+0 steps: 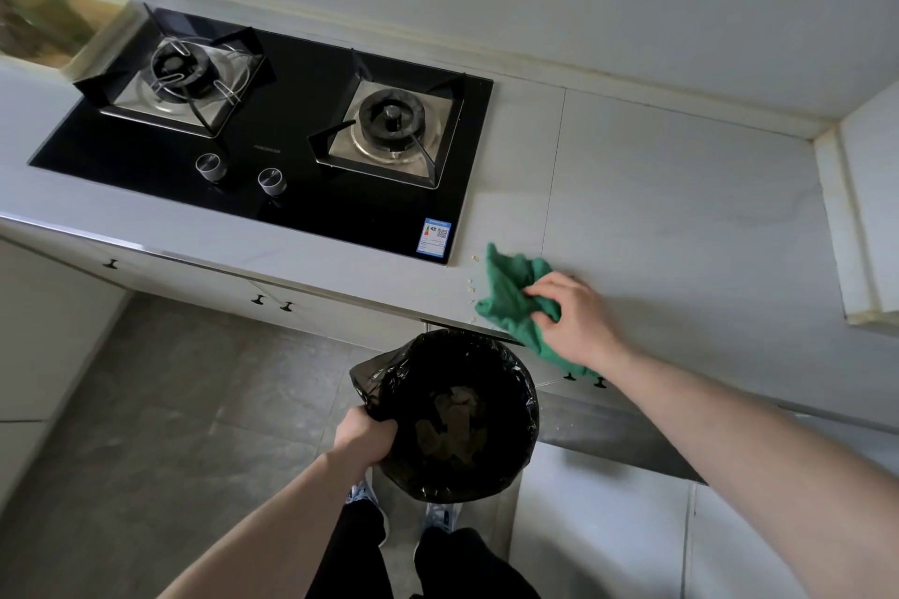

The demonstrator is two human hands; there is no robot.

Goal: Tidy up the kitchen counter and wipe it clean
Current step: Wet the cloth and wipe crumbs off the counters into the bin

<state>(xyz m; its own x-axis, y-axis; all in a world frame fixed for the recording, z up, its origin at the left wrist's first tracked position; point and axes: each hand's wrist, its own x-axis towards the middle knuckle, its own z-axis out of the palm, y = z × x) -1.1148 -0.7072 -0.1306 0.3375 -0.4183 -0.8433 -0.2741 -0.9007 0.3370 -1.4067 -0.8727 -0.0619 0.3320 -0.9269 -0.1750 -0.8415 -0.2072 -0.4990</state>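
A green cloth (508,297) lies bunched on the pale counter (656,209) at its front edge, just right of the hob. My right hand (576,319) rests on top of the cloth with its fingers curled into the fabric. A few small pale crumbs (471,287) lie on the counter to the left of the cloth. Below the counter edge hangs a bin lined with a black bag (457,413), with some scraps at its bottom. My left hand (362,433) grips the bin's left rim and holds it under the edge.
A black glass gas hob (301,151) with two burners and two knobs fills the counter's left half. Cabinet doors with dark knobs (272,304) run below. A raised ledge (856,219) borders the counter at the right. Grey floor tiles (146,404) lie below.
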